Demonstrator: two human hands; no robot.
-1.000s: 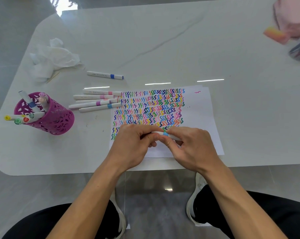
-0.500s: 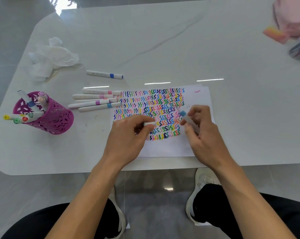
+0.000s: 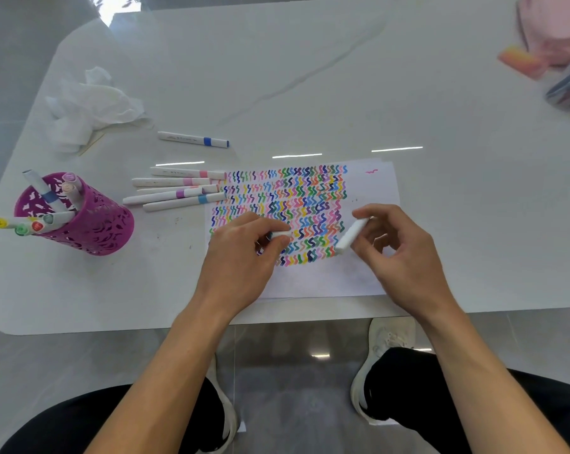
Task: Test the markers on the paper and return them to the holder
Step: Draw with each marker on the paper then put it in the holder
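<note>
A white paper [image 3: 368, 191] covered in rows of coloured squiggles lies at the table's near edge. My right hand [image 3: 401, 257] holds a white marker [image 3: 352, 235] slanted over the paper's right part, its lower end close to the last row of squiggles. My left hand [image 3: 241, 257] rests on the paper and pinches a short white cap [image 3: 282, 234]. A purple perforated holder [image 3: 90, 221] with several markers stands at the left. Several loose white markers [image 3: 175, 191] lie between holder and paper, and a blue-banded marker [image 3: 193, 139] lies farther back.
Crumpled white tissue [image 3: 90, 109] sits at the back left. At the far right edge are a pink cloth [image 3: 555, 31] and a clear pouch [image 3: 568, 86]. The white marble table [image 3: 309, 77] ends just below my wrists.
My hands pulled apart, leaving the cap in the left and the marker in the right. The right hand then turned the marker so one end points down at the paper.
</note>
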